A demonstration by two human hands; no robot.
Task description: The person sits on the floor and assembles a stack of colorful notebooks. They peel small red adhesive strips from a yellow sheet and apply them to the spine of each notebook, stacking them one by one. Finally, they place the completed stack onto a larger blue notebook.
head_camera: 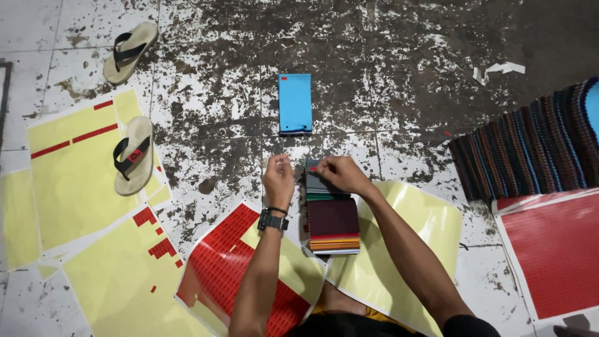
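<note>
My right hand (340,175) pinches the top card of the fanned stack of thin coloured swatch cards (332,221) on the floor before me; my left hand (278,178) is closed, fingertips together. The cards look light, flexible, best taken by their edges.

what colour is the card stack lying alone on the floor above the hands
Bright blue card stack, with a small red mark; head view.

Floor workshop: sticker sheets (237,268), swatches (332,218)
</note>
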